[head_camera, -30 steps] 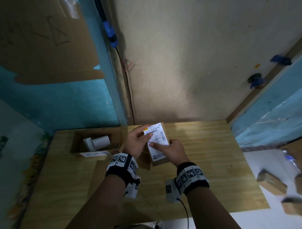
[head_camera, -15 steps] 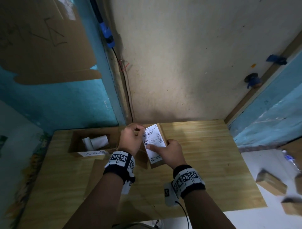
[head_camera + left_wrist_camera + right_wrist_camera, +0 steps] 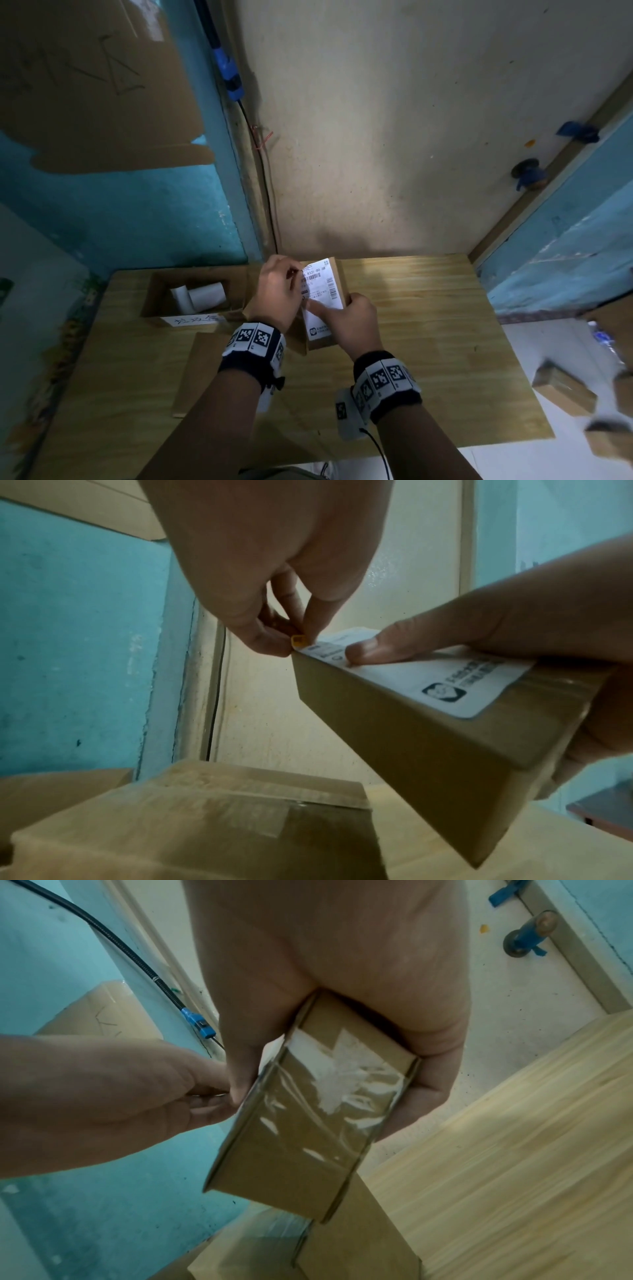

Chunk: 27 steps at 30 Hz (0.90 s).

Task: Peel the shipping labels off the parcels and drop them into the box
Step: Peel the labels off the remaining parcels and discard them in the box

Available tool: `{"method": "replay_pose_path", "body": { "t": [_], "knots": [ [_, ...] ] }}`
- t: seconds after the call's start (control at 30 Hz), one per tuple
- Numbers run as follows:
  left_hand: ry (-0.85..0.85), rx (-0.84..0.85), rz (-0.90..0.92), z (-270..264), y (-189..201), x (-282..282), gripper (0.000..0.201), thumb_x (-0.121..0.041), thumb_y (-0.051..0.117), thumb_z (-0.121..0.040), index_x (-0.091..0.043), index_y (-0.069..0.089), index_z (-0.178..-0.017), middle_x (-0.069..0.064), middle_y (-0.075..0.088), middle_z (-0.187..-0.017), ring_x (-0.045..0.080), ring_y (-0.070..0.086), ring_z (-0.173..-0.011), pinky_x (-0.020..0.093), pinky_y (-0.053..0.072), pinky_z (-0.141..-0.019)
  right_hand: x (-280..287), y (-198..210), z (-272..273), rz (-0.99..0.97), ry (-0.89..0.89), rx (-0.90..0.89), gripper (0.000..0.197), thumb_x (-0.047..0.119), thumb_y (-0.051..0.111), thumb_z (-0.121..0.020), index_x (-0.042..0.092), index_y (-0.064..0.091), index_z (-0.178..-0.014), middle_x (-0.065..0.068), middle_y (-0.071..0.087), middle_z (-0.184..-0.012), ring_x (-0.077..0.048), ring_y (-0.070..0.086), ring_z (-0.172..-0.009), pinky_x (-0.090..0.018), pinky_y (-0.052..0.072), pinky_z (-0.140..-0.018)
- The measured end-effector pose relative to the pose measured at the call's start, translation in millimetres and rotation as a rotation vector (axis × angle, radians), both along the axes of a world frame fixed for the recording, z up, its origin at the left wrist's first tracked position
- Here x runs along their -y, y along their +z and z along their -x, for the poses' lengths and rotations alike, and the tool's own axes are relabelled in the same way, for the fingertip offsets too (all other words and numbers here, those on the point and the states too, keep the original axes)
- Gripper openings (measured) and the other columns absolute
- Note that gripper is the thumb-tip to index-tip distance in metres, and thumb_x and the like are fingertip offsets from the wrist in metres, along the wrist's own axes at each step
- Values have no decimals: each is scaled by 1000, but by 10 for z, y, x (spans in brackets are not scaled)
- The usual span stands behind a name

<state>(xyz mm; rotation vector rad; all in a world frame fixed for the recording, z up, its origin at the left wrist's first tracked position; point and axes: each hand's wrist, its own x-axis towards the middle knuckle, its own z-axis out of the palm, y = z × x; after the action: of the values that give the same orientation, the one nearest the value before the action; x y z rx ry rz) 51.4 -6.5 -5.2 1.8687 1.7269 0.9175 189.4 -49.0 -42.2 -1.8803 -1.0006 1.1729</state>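
My right hand (image 3: 346, 317) grips a small brown parcel (image 3: 337, 274) held up over the wooden table (image 3: 428, 325), thumb pressed flat on its white shipping label (image 3: 323, 291). In the right wrist view the fingers wrap the taped parcel (image 3: 308, 1123) from behind. My left hand (image 3: 277, 294) pinches the label's top left corner; the left wrist view shows thumb and forefinger closed on a small yellow-marked corner of the label (image 3: 394, 674) at the edge of the parcel (image 3: 411, 737). An open cardboard box (image 3: 154, 294) at the table's left holds rolled white labels (image 3: 202, 296).
A second sealed brown parcel (image 3: 212, 818) lies on the table under my left wrist. A flat cardboard piece (image 3: 202, 370) lies near the front left. Several small parcels (image 3: 565, 390) sit on the white surface at the right. Walls close in behind the table.
My left hand has curled from fingertips resting on the label's top edge into a pinch on its corner. The parcel and both hands shifted slightly left and away.
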Motion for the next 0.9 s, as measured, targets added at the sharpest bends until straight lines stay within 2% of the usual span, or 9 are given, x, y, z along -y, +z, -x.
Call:
{"method": "replay_pose_path", "body": {
  "t": [0.1, 0.17, 0.3, 0.37, 0.47, 0.63, 0.77, 0.83, 0.9],
  "knots": [
    [-40, -2, -49, 53, 26, -30, 11, -10, 61, -90, -10, 70, -96, 2, 60, -106, 6, 55, -89, 8, 39, -72, 1, 5, 10, -12, -13, 0, 57, 46, 91, -67, 12, 70, -107, 2, 77, -96, -12, 76, -79, -33, 66, -63],
    [-54, -16, -71, 59, 39, -40, 12, -8, 62, -89, -8, 71, -96, 4, 63, -103, 6, 55, -85, 5, 38, -70, 6, 9, 19, -17, -20, 3, 56, 45, 91, -67, 12, 70, -108, 2, 77, -97, -12, 76, -79, -32, 66, -64],
    [-52, -67, -51, 38, 46, -39, 12, -9, 61, -90, -8, 71, -96, 6, 64, -103, 12, 61, -86, 19, 49, -76, 16, -6, 65, -22, -60, 36, 55, 44, 91, -67, 11, 69, -105, 0, 77, -95, -13, 76, -75, -33, 66, -61],
    [-50, -73, -31, 36, 53, -48, 10, -9, 61, -89, -9, 71, -93, 6, 66, -99, 13, 62, -84, 22, 51, -75, 34, -14, 80, -22, -74, 61, 57, 46, 91, -67, 11, 67, -104, 1, 76, -93, -13, 76, -74, -33, 66, -60],
    [-39, -58, 9, 20, 73, -36, 7, -8, 63, -87, -13, 68, -86, 5, 66, -96, 11, 61, -82, 22, 52, -72, 71, -36, 81, -9, -74, 86, 58, 50, 90, -66, 13, 65, -103, 2, 75, -92, -13, 75, -74, -35, 66, -63],
    [51, 0, 120, -47, 79, 65, 17, -16, 65, -87, -21, 52, -77, -1, 63, -86, 11, 63, -78, 24, 55, -62, 109, -26, -27, 2, -52, 113, 59, 52, 90, -65, 16, 62, -103, 4, 72, -93, -13, 73, -78, -37, 66, -66],
    [33, -32, 151, -151, 62, 134, 11, -18, 62, -89, -16, 53, -82, -5, 60, -82, 9, 61, -76, 13, 43, -55, 138, -22, -183, -1, -55, 96, 57, 48, 91, -64, 15, 64, -101, 3, 73, -92, -15, 73, -78, -40, 66, -66],
    [12, -8, 151, -180, 40, 145, 11, -16, 61, -89, -14, 52, -82, -3, 62, -81, 12, 62, -76, 15, 45, -57, 170, -32, -232, -13, -57, 83, 57, 47, 92, -62, 15, 66, -101, 3, 74, -92, -14, 74, -78, -40, 66, -65],
    [-11, 38, 144, -214, 33, 172, 9, -16, 62, -88, -16, 54, -85, -4, 62, -82, 9, 61, -75, 15, 47, -59, 210, -44, -278, -33, -43, 71, 55, 44, 93, -63, 15, 67, -101, 3, 75, -91, -12, 75, -76, -37, 66, -64]
  ]
}}
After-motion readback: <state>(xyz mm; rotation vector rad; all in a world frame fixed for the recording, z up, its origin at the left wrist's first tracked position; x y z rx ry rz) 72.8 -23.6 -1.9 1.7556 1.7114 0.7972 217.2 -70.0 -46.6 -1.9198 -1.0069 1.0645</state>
